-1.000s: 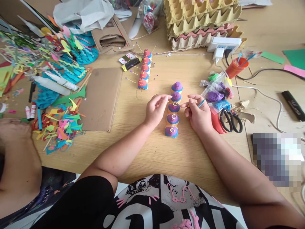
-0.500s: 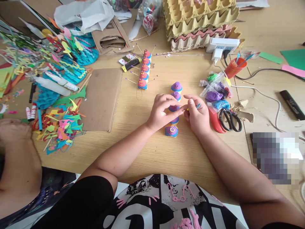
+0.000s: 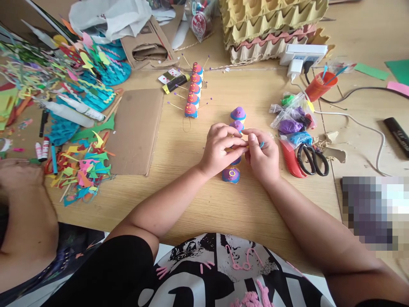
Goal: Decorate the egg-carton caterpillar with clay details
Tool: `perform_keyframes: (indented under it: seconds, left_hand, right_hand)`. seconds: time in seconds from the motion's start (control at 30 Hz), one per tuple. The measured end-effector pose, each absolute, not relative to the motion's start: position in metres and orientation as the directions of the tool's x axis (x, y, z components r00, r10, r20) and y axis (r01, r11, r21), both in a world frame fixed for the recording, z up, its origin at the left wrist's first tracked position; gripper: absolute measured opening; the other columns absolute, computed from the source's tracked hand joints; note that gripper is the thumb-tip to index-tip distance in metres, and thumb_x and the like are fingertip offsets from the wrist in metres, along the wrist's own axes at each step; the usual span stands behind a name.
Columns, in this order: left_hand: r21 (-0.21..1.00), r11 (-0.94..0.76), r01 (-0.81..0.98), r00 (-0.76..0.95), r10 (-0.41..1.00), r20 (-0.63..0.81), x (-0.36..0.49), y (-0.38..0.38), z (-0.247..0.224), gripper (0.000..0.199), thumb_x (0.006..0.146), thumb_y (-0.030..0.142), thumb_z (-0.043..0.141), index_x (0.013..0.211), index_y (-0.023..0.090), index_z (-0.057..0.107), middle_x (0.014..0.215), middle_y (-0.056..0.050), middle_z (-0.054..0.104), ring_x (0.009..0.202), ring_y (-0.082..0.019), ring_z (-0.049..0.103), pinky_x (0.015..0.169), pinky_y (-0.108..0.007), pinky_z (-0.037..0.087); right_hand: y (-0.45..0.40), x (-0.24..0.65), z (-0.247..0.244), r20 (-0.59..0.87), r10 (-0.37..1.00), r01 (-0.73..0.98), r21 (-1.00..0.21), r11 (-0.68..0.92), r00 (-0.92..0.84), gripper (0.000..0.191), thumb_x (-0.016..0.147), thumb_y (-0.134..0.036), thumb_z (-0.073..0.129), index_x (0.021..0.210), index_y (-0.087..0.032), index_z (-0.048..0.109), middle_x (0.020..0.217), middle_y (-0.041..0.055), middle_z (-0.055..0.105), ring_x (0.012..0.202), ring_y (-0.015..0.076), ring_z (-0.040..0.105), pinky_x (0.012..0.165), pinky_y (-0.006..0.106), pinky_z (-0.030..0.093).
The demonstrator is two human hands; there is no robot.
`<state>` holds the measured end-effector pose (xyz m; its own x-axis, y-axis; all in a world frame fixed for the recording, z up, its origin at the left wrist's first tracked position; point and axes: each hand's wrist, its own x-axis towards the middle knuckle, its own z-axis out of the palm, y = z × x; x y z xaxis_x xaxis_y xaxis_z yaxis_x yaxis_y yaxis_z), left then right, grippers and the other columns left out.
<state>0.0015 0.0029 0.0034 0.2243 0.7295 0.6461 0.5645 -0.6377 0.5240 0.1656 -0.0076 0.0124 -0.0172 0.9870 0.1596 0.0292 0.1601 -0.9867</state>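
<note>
My right hand (image 3: 263,157) is closed in a pinch around a thin blue tool (image 3: 262,144), whose end pokes out past the thumb. My left hand (image 3: 219,149) meets it, fingertips bent together against the right fingertips; a speck of yellow shows there, too small to make out. Under both hands stands a row of egg-carton cups (image 3: 230,175) coated in purple and blue clay, its middle partly hidden. A yellow ring lies on the nearest cup. Farther left is a similar red and blue caterpillar (image 3: 191,99) with faces and pin-like sticks at its sides.
Right of my hands lie black-handled scissors (image 3: 313,161), bagged clay (image 3: 292,123) and an orange cup (image 3: 320,86). A power strip (image 3: 303,54) sits by stacked egg trays (image 3: 255,49). Leftward are cardboard (image 3: 136,132), paper scraps (image 3: 84,170) and another person's arm (image 3: 28,204).
My fingertips have drawn closer together, and the right hand has shifted slightly left. The view has moved a little; the clay-coated cups stay in place.
</note>
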Motion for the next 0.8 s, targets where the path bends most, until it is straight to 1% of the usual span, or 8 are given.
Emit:
perform_keyframes:
  seconds: [0.07,0.17,0.3,0.4,0.5,0.6,0.7,0.8]
  left_hand:
    - [0.541,-0.64,0.546,0.198,0.726,0.659,0.0,0.004,0.003,0.01,0.097,0.037,0.077,0.094,0.029,0.081,0.102,-0.003,0.075,0.108,-0.021,0.063,0.103,-0.043,0.051]
    - [0.589,-0.638,0.495,0.137,0.727,0.673,-0.003,0.006,0.002,0.013,0.1,0.037,0.073,0.098,0.028,0.081,0.101,-0.003,0.075,0.104,-0.019,0.066,0.101,-0.041,0.052]
    - [0.633,-0.627,0.454,0.093,0.74,0.666,-0.005,0.009,0.0,0.014,0.101,0.038,0.072,0.099,0.028,0.081,0.102,-0.002,0.074,0.104,-0.018,0.067,0.101,-0.039,0.052]
    - [0.648,-0.633,0.424,0.089,0.741,0.666,-0.004,0.009,-0.002,0.013,0.1,0.038,0.073,0.103,0.027,0.081,0.103,-0.003,0.074,0.106,-0.018,0.068,0.102,-0.038,0.052]
    - [0.681,-0.61,0.406,0.069,0.763,0.642,-0.005,0.009,-0.003,0.021,0.101,0.042,0.071,0.111,0.026,0.079,0.108,-0.003,0.076,0.11,-0.019,0.068,0.104,-0.038,0.053]
    - [0.711,-0.581,0.396,0.037,0.784,0.62,-0.006,0.009,-0.004,0.023,0.104,0.044,0.065,0.111,0.026,0.078,0.109,-0.004,0.077,0.11,-0.018,0.069,0.104,-0.038,0.054]
    - [0.722,-0.576,0.383,0.018,0.786,0.618,-0.007,0.009,-0.004,0.022,0.105,0.041,0.064,0.109,0.026,0.079,0.107,-0.003,0.077,0.108,-0.018,0.069,0.103,-0.038,0.054]
    - [0.721,-0.582,0.376,0.022,0.784,0.621,-0.006,0.008,-0.004,0.019,0.104,0.039,0.065,0.108,0.026,0.078,0.106,-0.003,0.077,0.107,-0.019,0.069,0.102,-0.038,0.054]
  right_hand:
    - [-0.007,0.166,0.014,0.128,0.99,-0.036,-0.991,0.126,-0.06,0.049,0.095,-0.07,0.065,0.112,-0.025,0.075,0.057,-0.0056,0.053,0.047,0.0108,0.048,0.047,0.028,0.038]
    - [-0.004,0.169,0.014,0.122,0.987,-0.136,-0.985,0.107,-0.106,0.049,0.089,-0.07,0.074,0.112,-0.026,0.074,0.059,-0.0064,0.053,0.049,0.0099,0.046,0.048,0.027,0.038]
    - [0.003,0.172,0.007,0.065,0.977,-0.218,-0.976,0.02,-0.203,0.046,0.08,-0.064,0.086,0.095,-0.023,0.074,0.064,-0.005,0.057,0.055,0.0086,0.044,0.053,0.026,0.038]
    - [0.005,0.173,0.004,0.038,0.971,-0.274,-0.961,-0.029,-0.236,0.041,0.081,-0.058,0.087,0.084,-0.021,0.071,0.066,-0.0037,0.061,0.054,0.0071,0.042,0.054,0.026,0.035]
    - [0.006,0.173,0.007,0.019,0.98,-0.371,-0.927,-0.057,-0.2,0.033,0.081,-0.048,0.087,0.082,-0.022,0.066,0.067,-0.0035,0.063,0.052,0.0077,0.041,0.051,0.026,0.031]
    - [0.007,0.174,0.012,-0.027,0.984,-0.421,-0.901,-0.1,-0.177,0.028,0.081,-0.04,0.08,0.074,-0.024,0.059,0.06,-0.0041,0.06,0.049,0.0091,0.038,0.048,0.026,0.024]
    - [0.008,0.174,0.013,-0.027,0.986,-0.409,-0.908,-0.093,-0.165,0.035,0.082,-0.038,0.074,0.059,-0.023,0.052,0.055,-0.0023,0.055,0.048,0.0092,0.036,0.047,0.028,0.02]
    - [0.008,0.175,0.011,0.001,0.992,-0.372,-0.927,-0.046,-0.127,0.046,0.085,-0.044,0.074,0.052,-0.021,0.052,0.058,-0.0001,0.054,0.049,0.0088,0.037,0.048,0.029,0.02]
